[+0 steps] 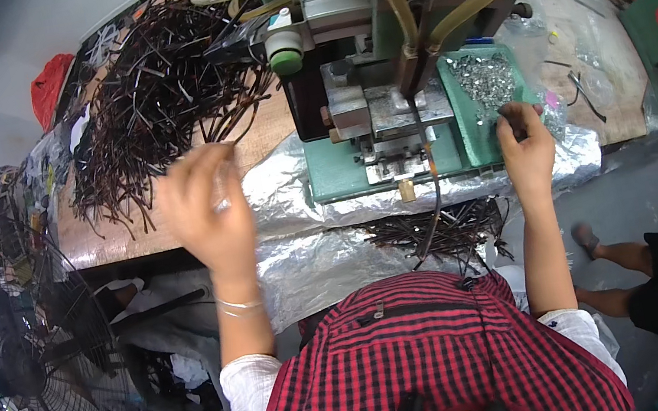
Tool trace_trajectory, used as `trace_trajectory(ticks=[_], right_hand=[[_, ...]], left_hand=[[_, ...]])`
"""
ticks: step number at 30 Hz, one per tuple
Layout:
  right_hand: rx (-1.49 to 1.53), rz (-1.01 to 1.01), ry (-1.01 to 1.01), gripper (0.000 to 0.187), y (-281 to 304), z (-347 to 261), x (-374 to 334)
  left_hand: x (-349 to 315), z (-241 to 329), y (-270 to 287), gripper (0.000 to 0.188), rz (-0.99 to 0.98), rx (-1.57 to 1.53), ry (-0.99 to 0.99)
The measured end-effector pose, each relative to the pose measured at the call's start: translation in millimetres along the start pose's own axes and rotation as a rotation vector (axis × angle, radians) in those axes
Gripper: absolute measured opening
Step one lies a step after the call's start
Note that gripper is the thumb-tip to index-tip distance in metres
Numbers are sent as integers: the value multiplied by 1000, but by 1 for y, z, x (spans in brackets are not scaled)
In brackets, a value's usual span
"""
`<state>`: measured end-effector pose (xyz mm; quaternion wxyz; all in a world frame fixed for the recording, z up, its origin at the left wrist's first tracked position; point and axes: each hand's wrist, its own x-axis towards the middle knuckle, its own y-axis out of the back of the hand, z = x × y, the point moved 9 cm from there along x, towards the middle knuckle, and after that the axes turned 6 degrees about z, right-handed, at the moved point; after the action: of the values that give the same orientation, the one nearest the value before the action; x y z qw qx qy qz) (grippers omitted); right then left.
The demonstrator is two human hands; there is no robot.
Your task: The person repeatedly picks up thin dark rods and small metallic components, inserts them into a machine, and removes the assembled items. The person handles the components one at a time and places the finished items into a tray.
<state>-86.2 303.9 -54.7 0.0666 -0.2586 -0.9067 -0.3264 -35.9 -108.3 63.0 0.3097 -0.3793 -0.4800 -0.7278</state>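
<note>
Left hand (206,209) blurred at centre left of the frame, just below the heap of dark cords (153,104); grip state impossible to tell, nothing clearly held. Right hand (526,149) at centre right, fingertips pinched at the near edge of the green tray (463,116) of small silver metal pieces (487,76), seemingly closed on one, though too small to confirm. Best done by lifting a single piece cleanly, keeping clear of the green press machine (381,99) between both hands. Wooden tabletop (114,234) covered in front by crinkled silver foil (291,190), finished cords (439,230) hanging below centre. Fan (20,348) at lower left, another person's leg (620,255) at lower right.
</note>
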Motion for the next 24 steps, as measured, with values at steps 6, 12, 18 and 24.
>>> trace_trajectory(ticks=[6, 12, 18, 24], right_hand=[[227, -20, -20, 19, -18, -10, 10], [13, 182, 183, 15, 19, -3, -7], [249, 65, 373, 15, 23, -79, -17], [572, 41, 344, 29, -27, -138, 1]], left_hand=[[-35, -114, -84, 5, -392, 482, -26], [-71, -152, -117, 11, -621, 163, 443], [-66, -152, -140, 18, -464, -598, 698], [-41, -96, -131, 17, -245, -683, 768]])
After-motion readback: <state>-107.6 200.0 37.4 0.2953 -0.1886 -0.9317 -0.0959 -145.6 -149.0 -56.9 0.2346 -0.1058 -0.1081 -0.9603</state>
